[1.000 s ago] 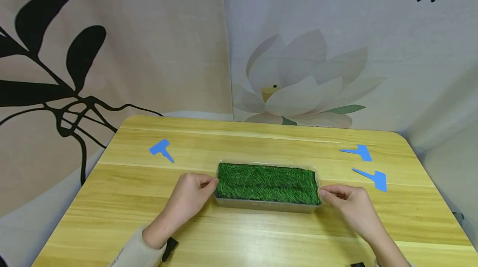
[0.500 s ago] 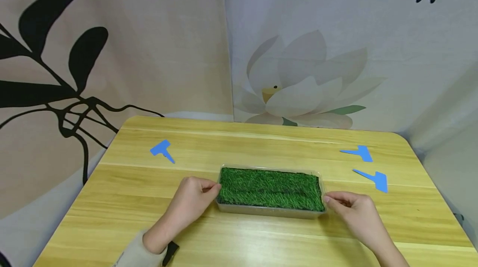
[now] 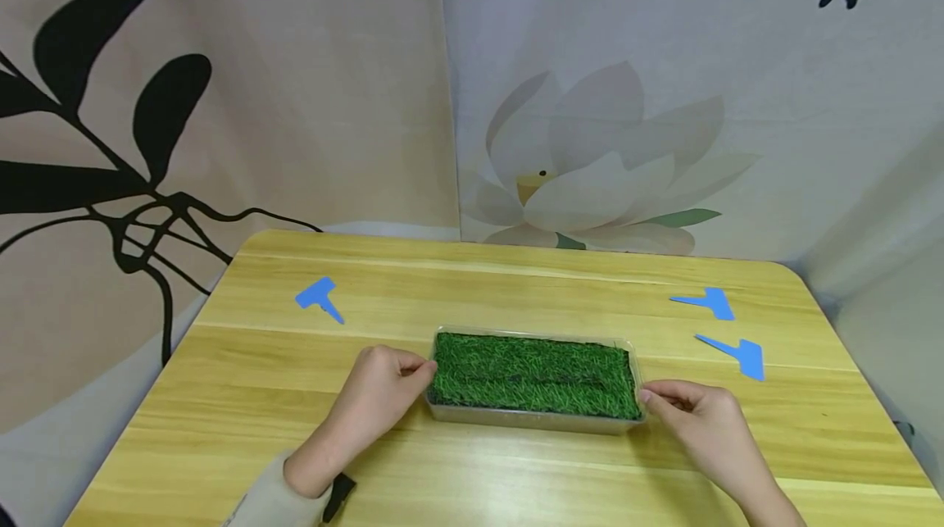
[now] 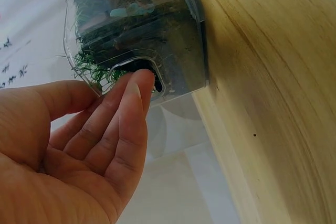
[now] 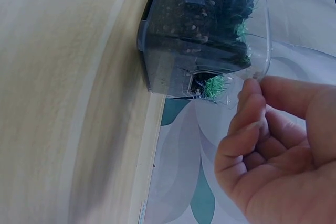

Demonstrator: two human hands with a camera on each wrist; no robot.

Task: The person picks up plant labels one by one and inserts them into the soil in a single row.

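Observation:
A clear plastic box (image 3: 538, 420) stands on the table, topped by a strip of green artificial grass (image 3: 534, 373). Through its walls, dark filling and small pebbles show in both wrist views. My left hand (image 3: 387, 392) pinches the rim at the box's left end; in the left wrist view its fingertips lie by a cut-out in the end wall (image 4: 181, 72). At the opposite end, my right hand (image 3: 696, 420) pinches the rim between thumb and index finger. The right wrist view shows the other fingers curled below, beside a similar cut-out with grass (image 5: 212, 86) behind it.
A blue T-shaped plant label (image 3: 319, 297) lies at the back left of the wooden table (image 3: 221, 396). Two similar labels, a far one (image 3: 711, 302) and a nearer one (image 3: 743, 356), lie at the right. Printed curtains (image 3: 332, 84) hang behind the table.
Over the first half second, both hands and the box moved slightly toward me and to the right. Since then they have barely moved. The labels lie where they were.

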